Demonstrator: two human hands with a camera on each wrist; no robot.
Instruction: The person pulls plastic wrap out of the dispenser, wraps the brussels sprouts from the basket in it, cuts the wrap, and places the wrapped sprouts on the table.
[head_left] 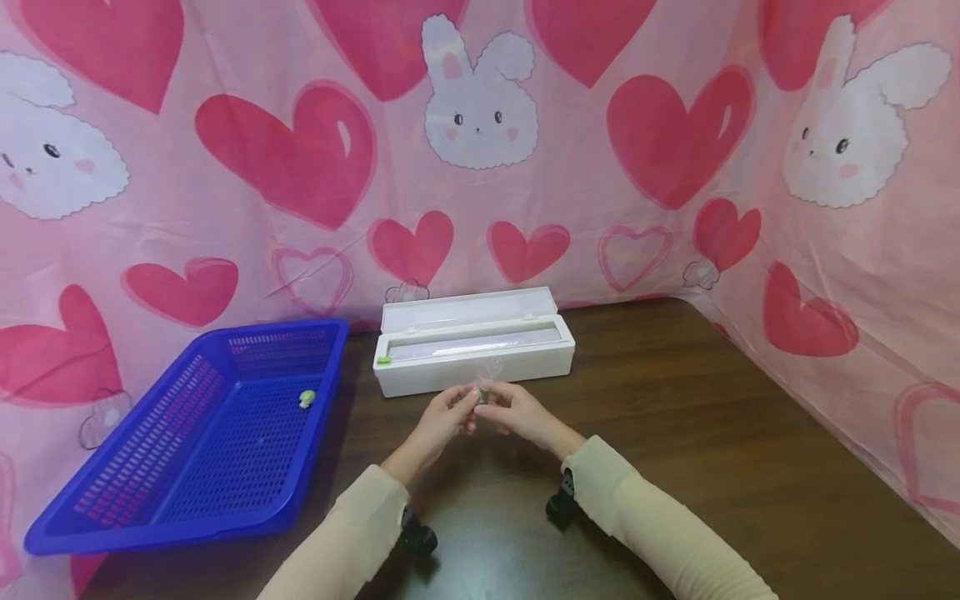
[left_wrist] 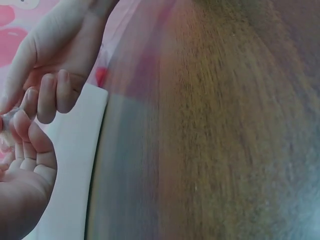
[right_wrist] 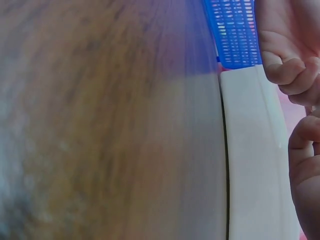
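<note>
- The left hand [head_left: 442, 418] and the right hand [head_left: 525, 414] meet in front of the person, with their fingertips close together. Both arms reach forward and lean in toward each other.
- The left hand pinches a tiny dark greenish thing [head_left: 482, 397] with its thumb and fingers bent in. The right hand pinches it too, from the other side.
- The tiny thing is right between the two hands, held up over the brown wooden table [head_left: 720, 433].
- It looks small and a bit shiny. Some thin, see-through plastic film [head_left: 492, 367] sticks up just above the fingertips, all crinkly.
- Behind the hands sits a long white box [head_left: 480, 371] with its lid up. It has a see-through strip on top and a little green bit at its left end.
- Off to the left of the hands is a big blue plastic basket [head_left: 232, 525] with holes. A tiny green and white figure [head_left: 307, 399] lies in it.
- The fingers cover most of the tiny thing, so I can't tell its shape. In the left wrist view the fingers are cut off at the edge, and in the right wrist view the hands are cut off too.
</note>
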